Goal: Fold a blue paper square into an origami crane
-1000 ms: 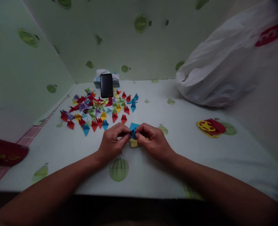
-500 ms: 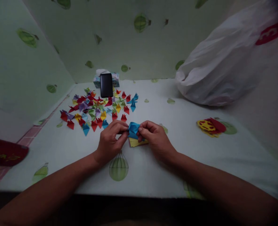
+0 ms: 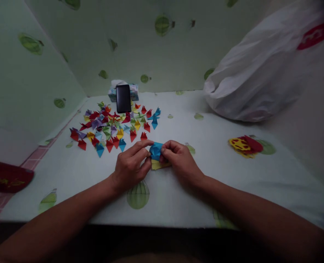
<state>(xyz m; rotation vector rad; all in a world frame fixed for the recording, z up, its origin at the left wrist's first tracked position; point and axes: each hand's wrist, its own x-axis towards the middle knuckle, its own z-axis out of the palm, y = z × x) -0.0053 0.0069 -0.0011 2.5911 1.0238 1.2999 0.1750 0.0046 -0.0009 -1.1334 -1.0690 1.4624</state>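
Centre | I see left hand (image 3: 132, 163) and right hand (image 3: 180, 160) pinching blue paper (image 3: 156, 150) by opposite edges, probably steadying its folds | yellow paper (image 3: 159, 164) just below | folded shapes (image 3: 100, 149) left of centre

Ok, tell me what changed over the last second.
The blue paper, bunched narrow earlier, now shows spread wider; the left hand has straightened its forefinger toward the paper's far edge. The right hand still grips it. The folded figures, phone and white bag stayed put.
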